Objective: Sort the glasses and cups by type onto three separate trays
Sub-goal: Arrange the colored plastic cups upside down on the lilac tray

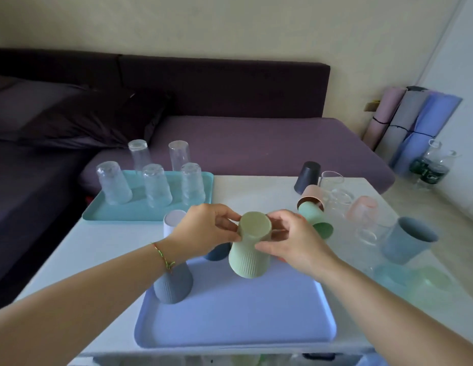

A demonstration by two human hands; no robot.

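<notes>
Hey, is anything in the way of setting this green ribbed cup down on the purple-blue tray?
Nothing visible blocks it. Both hands, left and right, hold the inverted green ribbed cup over the purple-blue tray; the grey ribbed cup stands off to its left, the middle bare.

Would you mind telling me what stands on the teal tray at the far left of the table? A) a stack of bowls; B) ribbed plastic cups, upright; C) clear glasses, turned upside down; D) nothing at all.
C: five clear glasses stand mouth-down on the teal tray, while the ribbed plastic cups are nearer, at the blue tray.
</notes>
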